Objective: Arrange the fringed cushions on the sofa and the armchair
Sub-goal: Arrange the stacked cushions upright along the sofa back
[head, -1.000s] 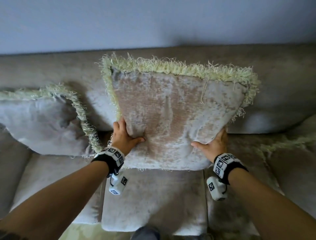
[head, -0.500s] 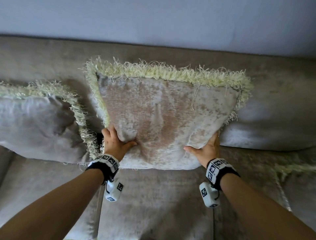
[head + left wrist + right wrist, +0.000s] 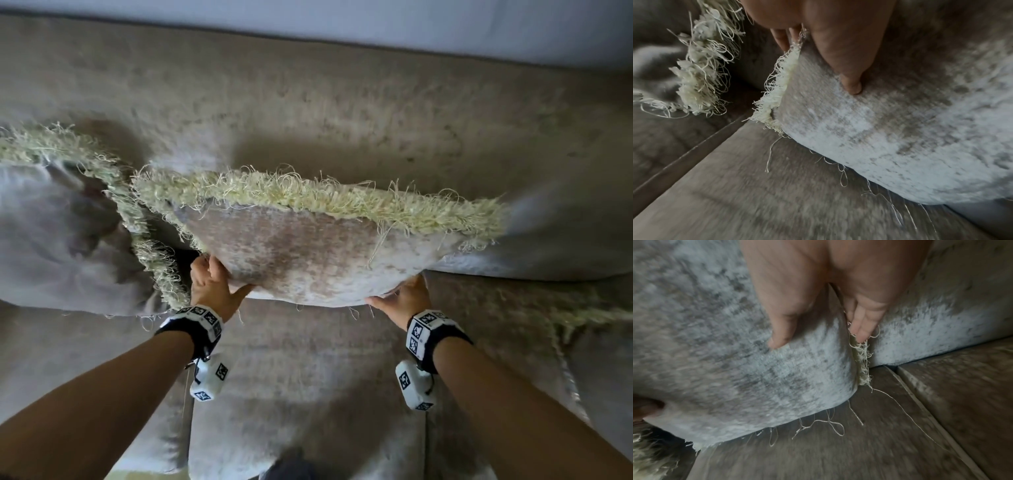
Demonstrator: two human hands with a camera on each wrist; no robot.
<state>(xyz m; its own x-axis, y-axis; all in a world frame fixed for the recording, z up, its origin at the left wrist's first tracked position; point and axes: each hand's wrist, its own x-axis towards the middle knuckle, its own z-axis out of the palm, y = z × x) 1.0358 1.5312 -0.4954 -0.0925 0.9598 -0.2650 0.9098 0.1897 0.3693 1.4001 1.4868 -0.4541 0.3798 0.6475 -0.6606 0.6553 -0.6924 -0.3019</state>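
A beige cushion (image 3: 308, 253) with pale yellow-green fringe stands against the sofa back (image 3: 342, 113), its lower edge on the seat (image 3: 301, 370). My left hand (image 3: 214, 284) grips its lower left corner, thumb (image 3: 846, 68) on the front face and fingers behind the fringe. My right hand (image 3: 404, 298) grips the lower right corner (image 3: 838, 369), thumb on the front and fingers behind the edge. A second fringed cushion (image 3: 61, 240) leans against the back at the left, its fringe (image 3: 701, 73) close beside my left hand.
Fringe of a third cushion (image 3: 582, 311) shows at the right on the seat. A seam (image 3: 920, 410) divides the seat cushions to the right of the held cushion. A pale wall (image 3: 445, 27) rises behind the sofa.
The cushion has dropped lower against the sofa back and tipped backward so its front face looks shorter. Both hands followed it down, keeping their grip. The view tilted down.
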